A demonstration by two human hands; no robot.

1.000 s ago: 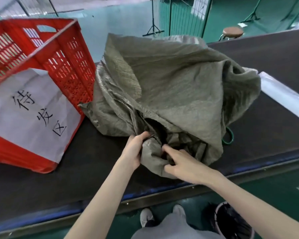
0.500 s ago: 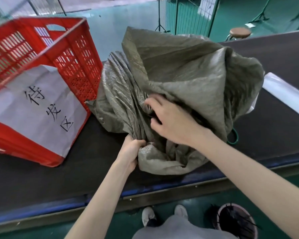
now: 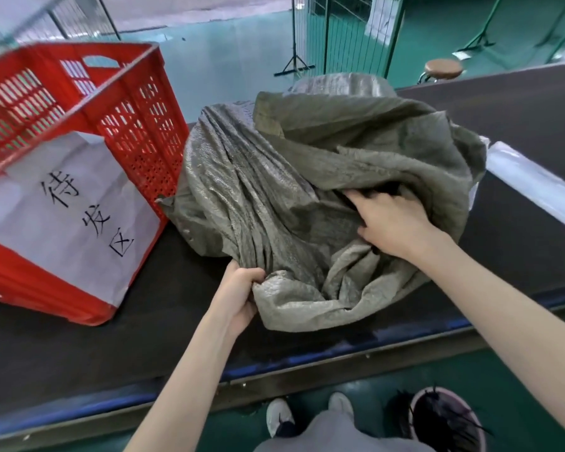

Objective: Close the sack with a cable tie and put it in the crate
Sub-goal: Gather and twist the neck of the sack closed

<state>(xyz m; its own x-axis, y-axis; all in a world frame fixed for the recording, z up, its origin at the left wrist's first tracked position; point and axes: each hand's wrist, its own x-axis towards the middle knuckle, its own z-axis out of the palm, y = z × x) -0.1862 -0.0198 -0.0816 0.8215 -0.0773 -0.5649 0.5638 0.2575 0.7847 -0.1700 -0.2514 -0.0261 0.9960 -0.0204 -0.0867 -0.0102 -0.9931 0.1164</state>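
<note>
A crumpled grey-green woven sack (image 3: 294, 177) lies on the dark table (image 3: 79, 347), its loose mouth toward me. My left hand (image 3: 238, 295) pinches the near edge of the sack's mouth. My right hand (image 3: 392, 223) presses into the folds on the sack's right side, fingers curled around the fabric. A red slatted crate (image 3: 137, 102) with a white paper sign on its side stands at the left, touching the sack's left edge. No cable tie shows on the table.
A dark bucket (image 3: 447, 419) holding several black cable ties stands on the green floor by my feet. A white strip (image 3: 535, 177) lies on the table at the right. Behind the table are a round stool (image 3: 442, 68) and a stand.
My right hand has moved right and deeper into the sack's folds. The sack has slumped lower and flatter. My left hand keeps its hold on the near edge.
</note>
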